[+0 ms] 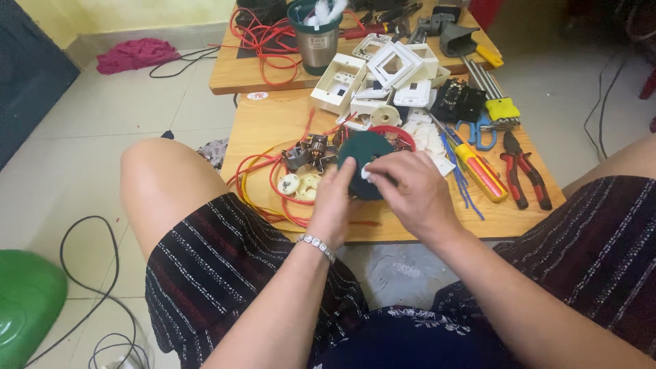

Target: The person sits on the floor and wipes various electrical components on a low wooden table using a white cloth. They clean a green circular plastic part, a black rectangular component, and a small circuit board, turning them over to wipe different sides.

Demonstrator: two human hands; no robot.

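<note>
Near the tabletop's front edge, the left hand (333, 199) grips the dark green round cover (363, 152) by its rim; the right hand (410, 191) pinches a white wad (367, 172) against it. The cover looks stiff, light, probably smooth.

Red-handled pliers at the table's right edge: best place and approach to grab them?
Grip the pliers around both red handles, coming from the near, right side. They lie flat with handles toward the person and splayed slightly, dark jaws pointing away. The yellow-and-red screwdriver lies close on their left, so approach from the right.
</note>
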